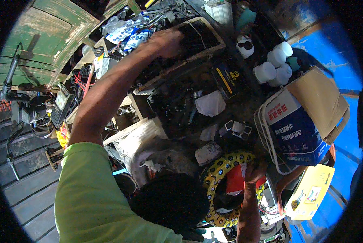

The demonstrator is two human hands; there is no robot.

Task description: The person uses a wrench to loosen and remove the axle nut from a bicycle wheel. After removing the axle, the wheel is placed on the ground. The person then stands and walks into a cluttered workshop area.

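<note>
My left hand [167, 42] reaches forward over the dark wooden-framed tray [214, 46] at the back. Its fingers curl downward; what they grip, if anything, is lost in the shadow. Crumpled blue and white plastic bags [126, 35] lie just left of it. At the lower right, my right hand [255, 172] is by the rim of a yellow patterned ring [209, 178]. A flat red piece [235, 180] shows beside and beneath its wrist. Shade hides the fingers of this hand, so I cannot tell whether they hold the red piece.
A blue and white carton [293, 129] with brown flaps stands at the right, near a yellow box [311, 194]. White round containers [265, 72] cluster behind it. A black box [230, 79] and a pale scrap [210, 104] lie among small parts in the middle.
</note>
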